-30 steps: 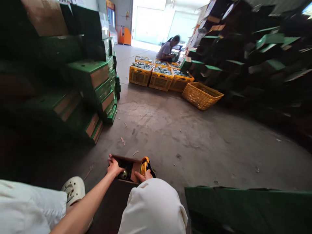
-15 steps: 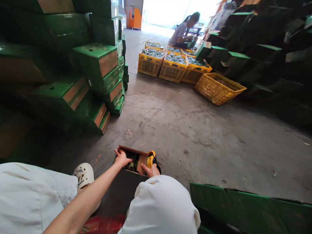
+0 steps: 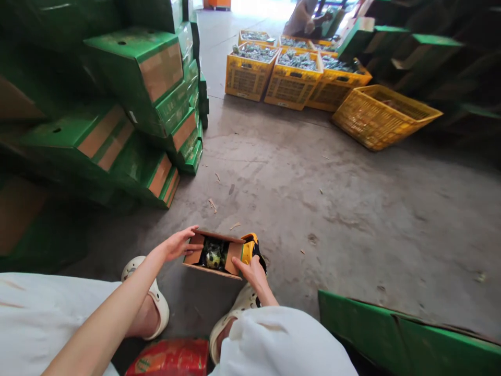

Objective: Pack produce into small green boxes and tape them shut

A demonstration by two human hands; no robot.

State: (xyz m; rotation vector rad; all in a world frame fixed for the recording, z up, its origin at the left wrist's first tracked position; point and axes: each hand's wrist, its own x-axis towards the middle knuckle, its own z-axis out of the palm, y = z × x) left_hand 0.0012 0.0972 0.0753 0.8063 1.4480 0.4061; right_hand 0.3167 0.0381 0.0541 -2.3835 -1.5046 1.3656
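Note:
A small cardboard box [image 3: 213, 272] sits between my feet with its long flaps up. Inside is a round green-yellow fruit [image 3: 213, 257] in dark, shiny wrapping. My left hand [image 3: 178, 245] is at the box's left end with fingers stretched apart; one finger lies on the left end flap [image 3: 192, 256], another touches the far edge. My right hand [image 3: 252, 271] is at the right end, its thumb on the right end flap [image 3: 234, 253]. Its fingers curl against a yellow and black tool, which looks like a tape dispenser [image 3: 248, 250]; they are partly hidden.
Stacked green cartons [image 3: 156, 78] rise at left, with more cartons [image 3: 391, 39] at right. Yellow crates [image 3: 250, 75] full of small wrapped items stand ahead, beside a tilted yellow basket [image 3: 383, 117]. Another person [image 3: 301, 18] is behind them. A green carton [image 3: 410, 329] lies nearby, a red bag [image 3: 170, 357] below.
My left hand has drawn back from inside the box to its left end flap, uncovering the fruit. My right hand stays at the right flap. The view has tilted down.

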